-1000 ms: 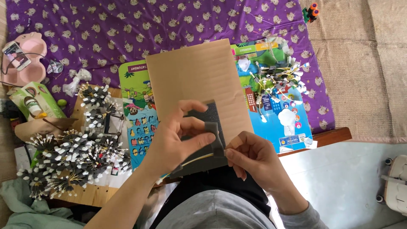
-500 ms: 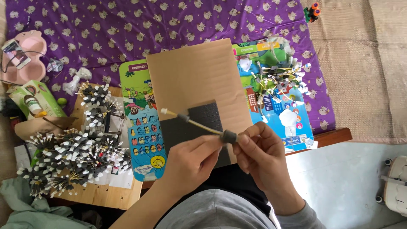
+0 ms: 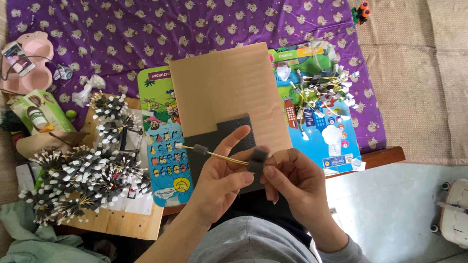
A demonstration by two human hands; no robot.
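A thin yellow wire (image 3: 225, 157) is held between both hands just above the lap. The right hand (image 3: 297, 187) is pinched on a dark foam block (image 3: 257, 160) threaded on the wire's near end, and the left hand (image 3: 225, 176) is closed loosely under the wire, its thumb beside the same block and its forefinger stretched upward. A second, smaller foam block (image 3: 200, 149) sits near the wire's far end, by its white tip. Behind the hands a dark foam sheet (image 3: 229, 134) lies on a cardboard panel (image 3: 226, 90), which rests on colourful boards (image 3: 163, 146). To the left, a heap of finished wires (image 3: 83, 175) is piled on a low wooden surface (image 3: 122, 221); another bundle (image 3: 321, 90) lies to the right. A purple patterned cloth (image 3: 195, 29) is spread beneath.
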